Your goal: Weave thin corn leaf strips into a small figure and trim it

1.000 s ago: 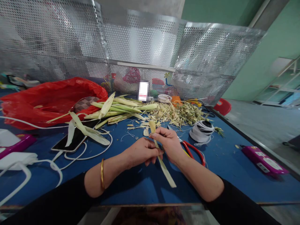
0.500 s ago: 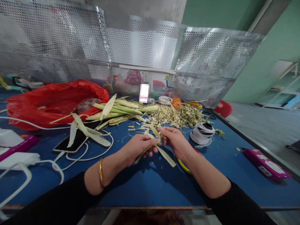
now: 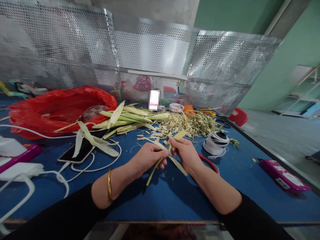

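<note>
Pale green husk strips (image 3: 178,165) cross between my two hands above the middle of the blue table. My left hand (image 3: 151,156) pinches the strips near their crossing, and one narrow end hangs down below its fingers. Close beside it, my right hand (image 3: 183,150) is closed on a strip whose wide end sticks up over the fingers. Behind the hands lie long green husks (image 3: 135,116) and a heap of dry shreds (image 3: 177,123). A spool of white thread (image 3: 216,144) stands right of my right hand.
On the left are a red plastic bag (image 3: 27,116), a black phone (image 3: 80,148) under loose husks and white cables (image 3: 106,166). A red and yellow tool handle (image 3: 211,163) lies by my right forearm. A purple box (image 3: 283,175) sits at the right edge.
The strip's wide end now points up to the right over my right hand. The narrow end hangs further out below my left hand. More of the red handle shows.
</note>
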The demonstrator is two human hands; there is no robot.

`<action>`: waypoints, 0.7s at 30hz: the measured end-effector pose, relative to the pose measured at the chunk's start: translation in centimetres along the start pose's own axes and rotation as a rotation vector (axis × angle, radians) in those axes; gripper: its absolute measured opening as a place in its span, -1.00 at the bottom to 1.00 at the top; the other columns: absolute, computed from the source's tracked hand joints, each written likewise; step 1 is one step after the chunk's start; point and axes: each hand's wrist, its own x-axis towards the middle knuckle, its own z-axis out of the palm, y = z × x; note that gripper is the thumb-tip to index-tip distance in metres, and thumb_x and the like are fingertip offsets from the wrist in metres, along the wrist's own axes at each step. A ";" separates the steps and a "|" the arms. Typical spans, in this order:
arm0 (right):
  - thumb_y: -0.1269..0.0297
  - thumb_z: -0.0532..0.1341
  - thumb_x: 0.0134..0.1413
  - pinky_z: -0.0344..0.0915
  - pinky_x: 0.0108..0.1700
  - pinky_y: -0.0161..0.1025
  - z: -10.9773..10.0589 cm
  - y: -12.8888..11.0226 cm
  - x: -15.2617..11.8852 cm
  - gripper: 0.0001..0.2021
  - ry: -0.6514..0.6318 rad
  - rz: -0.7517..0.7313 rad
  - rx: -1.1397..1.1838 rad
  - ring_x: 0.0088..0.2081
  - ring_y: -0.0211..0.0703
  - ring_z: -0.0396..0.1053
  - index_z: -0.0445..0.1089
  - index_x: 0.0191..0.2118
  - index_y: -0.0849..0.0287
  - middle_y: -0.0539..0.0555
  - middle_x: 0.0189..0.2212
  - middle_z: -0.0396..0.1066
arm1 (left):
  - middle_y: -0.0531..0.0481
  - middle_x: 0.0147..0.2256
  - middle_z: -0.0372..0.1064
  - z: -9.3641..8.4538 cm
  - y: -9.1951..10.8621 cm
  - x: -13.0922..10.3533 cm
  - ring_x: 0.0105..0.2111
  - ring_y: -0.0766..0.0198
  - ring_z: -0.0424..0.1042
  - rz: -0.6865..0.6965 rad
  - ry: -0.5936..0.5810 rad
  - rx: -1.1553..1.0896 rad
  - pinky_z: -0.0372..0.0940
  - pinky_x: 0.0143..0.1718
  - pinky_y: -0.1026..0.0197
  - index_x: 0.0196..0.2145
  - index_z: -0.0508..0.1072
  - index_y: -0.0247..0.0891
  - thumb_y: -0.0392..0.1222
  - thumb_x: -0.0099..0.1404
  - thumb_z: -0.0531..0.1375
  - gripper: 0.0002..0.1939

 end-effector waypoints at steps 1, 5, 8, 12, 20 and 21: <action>0.02 0.30 -0.14 0.08 -0.53 -0.32 -0.1 -0.1 0.0 -0.69 0.014 -0.029 -0.028 -0.65 -0.34 0.12 0.41 -0.52 0.23 -0.11 -0.72 0.19 | 0.03 -0.60 0.39 -0.1 0.0 0.0 -0.62 0.40 0.33 -0.002 0.014 -0.025 0.19 -0.53 0.34 -0.51 0.51 -0.35 -0.04 0.08 0.27 -0.73; 0.12 0.21 0.06 0.22 -0.29 -0.24 -0.8 -1.4 -0.6 -0.78 0.263 -0.430 -0.383 -0.40 -0.19 0.31 0.41 -0.32 0.18 0.01 -0.45 0.38 | -0.06 -0.45 0.51 -0.6 0.3 0.2 -0.46 0.31 0.45 0.040 0.086 -0.181 0.29 -0.39 0.30 -0.40 0.57 -0.34 -0.01 0.03 0.34 -0.70; 0.20 0.14 0.18 0.19 -0.21 -0.21 -0.8 -2.3 -1.9 -0.84 0.351 -0.743 -0.647 -0.31 -0.14 0.30 0.37 -0.35 0.14 0.05 -0.41 0.37 | -0.12 -0.33 0.55 -1.2 0.7 0.2 -0.31 0.25 0.48 0.116 0.098 -0.286 0.32 -0.21 0.25 -0.37 0.59 -0.33 -0.09 -0.02 0.38 -0.72; 0.21 0.18 0.16 0.15 -0.25 -0.22 0.5 -1.8 -3.1 -0.80 0.038 -0.672 -0.832 -0.36 -0.15 0.31 0.36 -0.45 0.13 0.03 -0.45 0.39 | -0.13 -0.32 0.56 -1.4 0.6 0.4 -0.26 0.22 0.47 0.203 0.110 -0.360 0.31 -0.14 0.23 -0.36 0.61 -0.34 -0.14 0.00 0.37 -0.75; 0.29 0.10 0.19 0.13 -0.34 -0.28 1.8 0.1 -3.2 -0.73 -0.072 -0.501 -0.786 -0.40 -0.18 0.25 0.18 -0.54 0.12 -0.01 -0.51 0.30 | -0.10 -0.37 0.55 -0.7 -0.1 0.6 -0.28 0.21 0.47 0.164 0.156 -0.417 0.30 -0.18 0.25 -0.40 0.61 -0.35 -0.15 -0.09 0.41 -0.74; 0.31 0.09 0.18 0.13 -0.34 -0.29 1.7 -0.1 -3.2 -0.73 -0.088 -0.520 -0.779 -0.39 -0.18 0.24 0.15 -0.56 0.12 -0.01 -0.50 0.28 | -0.08 -0.36 0.56 -0.6 0.0 0.6 -0.25 0.20 0.47 0.162 0.177 -0.444 0.30 -0.15 0.25 -0.41 0.60 -0.33 -0.18 -0.11 0.42 -0.74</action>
